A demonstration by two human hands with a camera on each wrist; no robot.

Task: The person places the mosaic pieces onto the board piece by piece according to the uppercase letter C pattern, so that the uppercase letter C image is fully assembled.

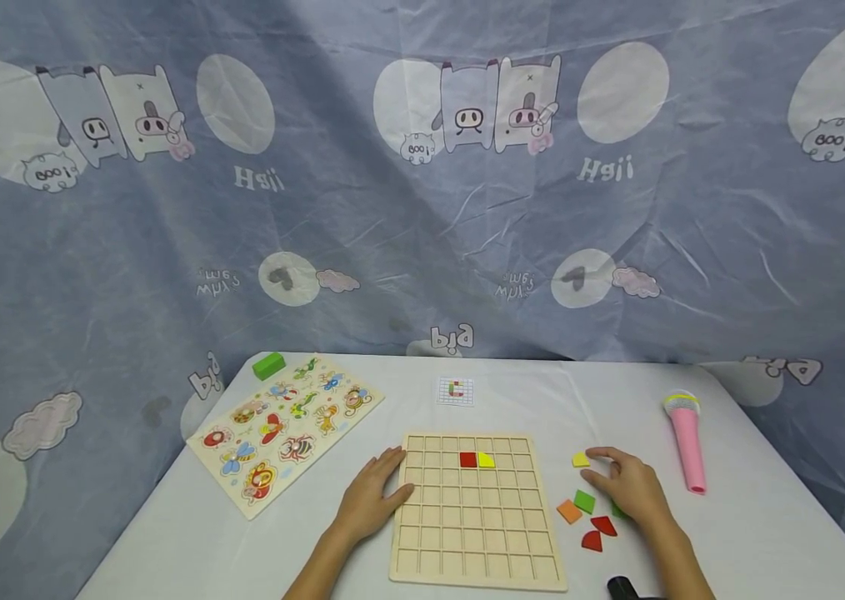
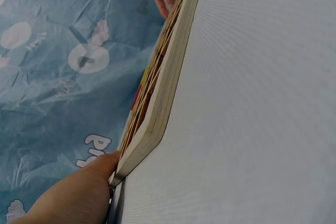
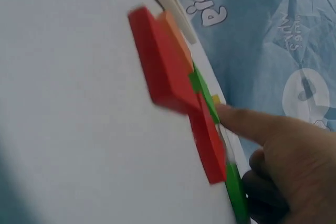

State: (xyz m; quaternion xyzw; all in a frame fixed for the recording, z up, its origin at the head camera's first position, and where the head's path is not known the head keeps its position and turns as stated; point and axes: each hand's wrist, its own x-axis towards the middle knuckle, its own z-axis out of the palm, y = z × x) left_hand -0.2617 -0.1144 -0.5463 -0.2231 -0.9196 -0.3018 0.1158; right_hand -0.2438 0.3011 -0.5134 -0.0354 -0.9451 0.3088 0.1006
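Observation:
A wooden grid board point(image 1: 462, 517) lies flat in the head view, with a red square tile point(image 1: 468, 460) and a yellow tile with a rounded corner point(image 1: 486, 461) side by side in its upper cells. My left hand point(image 1: 372, 497) rests at the board's left edge, thumb over the rim. To the board's right, my right hand point(image 1: 628, 486) has thumb and index finger apart, the index fingertip right at a loose yellow tile point(image 1: 580, 460). Below it lie an orange tile point(image 1: 569, 512), a green tile point(image 1: 584, 501) and two red wedge tiles point(image 1: 603, 525). Another green tile point(image 3: 236, 192) is partly hidden by this hand.
Behind the board lies a small card with a coloured grid pattern point(image 1: 456, 392). An insect puzzle board point(image 1: 283, 458) and a green block point(image 1: 268, 366) are at the left. A pink toy microphone point(image 1: 687, 446) lies far right; a black object point(image 1: 622, 588) is at the front edge.

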